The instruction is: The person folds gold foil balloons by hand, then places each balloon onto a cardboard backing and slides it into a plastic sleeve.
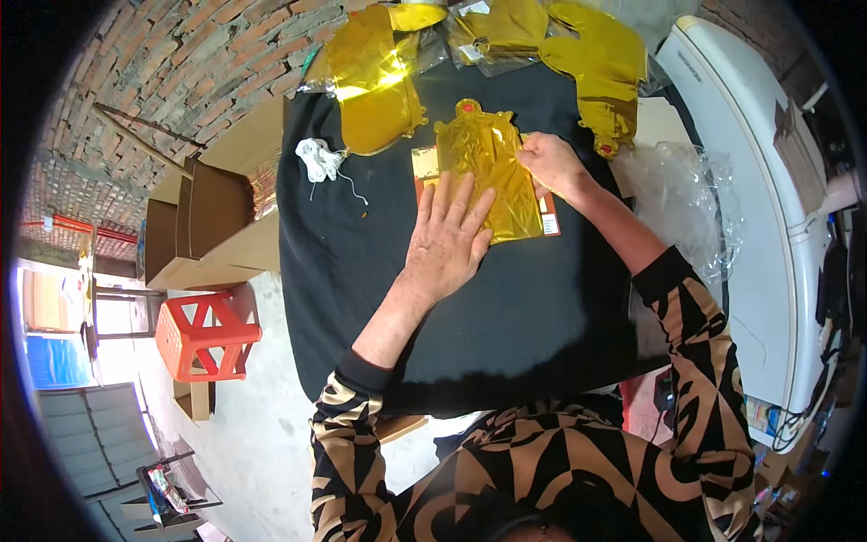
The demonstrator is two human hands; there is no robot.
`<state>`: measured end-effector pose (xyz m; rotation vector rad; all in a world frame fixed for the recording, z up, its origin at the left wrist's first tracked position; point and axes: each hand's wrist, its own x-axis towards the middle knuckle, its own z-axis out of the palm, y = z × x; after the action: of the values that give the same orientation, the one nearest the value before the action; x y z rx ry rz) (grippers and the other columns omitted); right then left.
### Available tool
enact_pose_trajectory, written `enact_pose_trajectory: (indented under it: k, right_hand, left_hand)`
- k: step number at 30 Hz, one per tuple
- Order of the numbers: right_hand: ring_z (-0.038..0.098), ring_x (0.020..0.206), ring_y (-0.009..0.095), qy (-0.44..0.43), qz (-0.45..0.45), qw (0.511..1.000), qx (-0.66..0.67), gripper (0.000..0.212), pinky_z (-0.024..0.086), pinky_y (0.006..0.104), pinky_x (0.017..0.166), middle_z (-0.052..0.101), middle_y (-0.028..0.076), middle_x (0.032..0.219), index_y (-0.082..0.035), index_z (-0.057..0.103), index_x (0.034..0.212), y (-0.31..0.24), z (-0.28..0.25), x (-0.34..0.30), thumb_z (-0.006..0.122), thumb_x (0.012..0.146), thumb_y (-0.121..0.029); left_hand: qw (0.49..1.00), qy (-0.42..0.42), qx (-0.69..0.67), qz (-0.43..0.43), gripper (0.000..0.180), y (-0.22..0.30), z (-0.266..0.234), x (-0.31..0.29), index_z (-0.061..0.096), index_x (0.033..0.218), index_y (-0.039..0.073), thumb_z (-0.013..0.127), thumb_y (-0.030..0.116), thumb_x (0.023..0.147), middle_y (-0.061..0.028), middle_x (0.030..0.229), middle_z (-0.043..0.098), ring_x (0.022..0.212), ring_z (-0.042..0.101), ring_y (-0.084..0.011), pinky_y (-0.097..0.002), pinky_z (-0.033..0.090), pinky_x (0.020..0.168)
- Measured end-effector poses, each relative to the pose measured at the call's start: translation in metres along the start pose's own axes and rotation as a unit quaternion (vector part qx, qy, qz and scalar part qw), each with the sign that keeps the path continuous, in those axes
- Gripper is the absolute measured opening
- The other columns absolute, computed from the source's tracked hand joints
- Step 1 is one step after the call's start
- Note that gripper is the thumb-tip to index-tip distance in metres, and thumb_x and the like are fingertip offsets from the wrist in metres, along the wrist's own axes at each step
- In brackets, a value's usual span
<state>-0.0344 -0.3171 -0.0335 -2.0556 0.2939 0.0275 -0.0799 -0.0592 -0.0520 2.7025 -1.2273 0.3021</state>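
A flat, wrinkled gold foil balloon [492,149] lies on the black cloth-covered table [361,262] in front of me. It rests over a printed card or packet [424,163], whose edges show on both sides. My left hand [447,235] is pressed flat on the foil's lower left part, fingers spread. At the foil's right edge my right hand [553,167] is closed in a pinch on it. The fingertips of that hand are partly hidden.
More gold foil balloons [375,99] lie along the table's far side, some in clear bags. A bundle of white string [318,161] sits at left, and clear plastic [682,199] at right. Beyond stand a white appliance [750,181], cardboard boxes [212,217] and a red stool [206,336].
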Motion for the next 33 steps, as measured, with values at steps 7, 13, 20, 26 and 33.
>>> enact_pose_trajectory:
  k: [7,13,20,26,33]
  right_hand:
    - [0.074,0.099,0.038,0.106,-0.166,0.907,-0.372,0.027,0.061,0.0479,0.082,0.075,0.015,0.113,-0.002,0.068,0.118,-0.02,0.009,-0.02,0.07,0.1,-0.023]
    - [0.028,0.164,0.03,-0.081,-0.419,0.843,-0.327,0.064,0.016,0.0522,0.136,0.044,0.015,0.17,-0.009,0.048,0.162,-0.014,0.044,-0.06,0.06,0.106,-0.037]
    - [0.022,0.167,0.026,-0.195,-0.373,0.847,-0.324,0.063,0.007,0.0528,0.137,0.033,0.008,0.178,-0.015,0.038,0.171,-0.017,0.038,-0.035,0.041,0.114,-0.044]
    - [0.017,0.168,0.023,-0.135,-0.347,0.842,-0.39,0.059,0.004,0.0526,0.137,0.03,0.002,0.18,-0.019,0.04,0.17,-0.02,0.045,0.004,0.036,0.116,-0.041]
    - [0.016,0.169,0.028,-0.02,-0.329,0.822,-0.465,0.066,0.006,0.0594,0.135,0.029,0.007,0.179,-0.016,0.038,0.17,-0.017,0.043,0.044,0.045,0.112,-0.046]
  left_hand:
    - [1.0,-0.026,0.0,-0.007,0.059,0.0,-0.003,-0.003,0.042,0.169,0.021,0.042,0.044,0.115,-0.0142,0.178,0.031,0.165,0.016,-0.0476,-0.0592,0.008,0.136]
    - [0.998,-0.057,0.02,0.004,0.058,-0.003,0.0,-0.001,0.051,0.163,0.017,0.041,0.046,0.114,-0.0152,0.174,0.037,0.164,0.016,-0.051,-0.0633,0.007,0.134]
    - [0.998,-0.054,-0.018,-0.011,0.058,0.0,-0.002,-0.004,0.054,0.161,0.016,0.04,0.048,0.114,-0.0165,0.17,0.042,0.165,0.013,-0.0502,-0.0635,0.007,0.135]
    - [0.998,-0.066,-0.009,-0.006,0.061,-0.001,-0.006,-0.002,0.045,0.168,0.019,0.041,0.048,0.114,-0.0151,0.177,0.033,0.165,0.012,-0.0507,-0.0627,0.006,0.134]
    - [0.998,-0.055,-0.013,-0.007,0.062,0.0,-0.008,-0.001,0.038,0.171,0.023,0.047,0.042,0.113,-0.014,0.179,0.026,0.166,0.011,-0.0495,-0.0608,0.008,0.135]
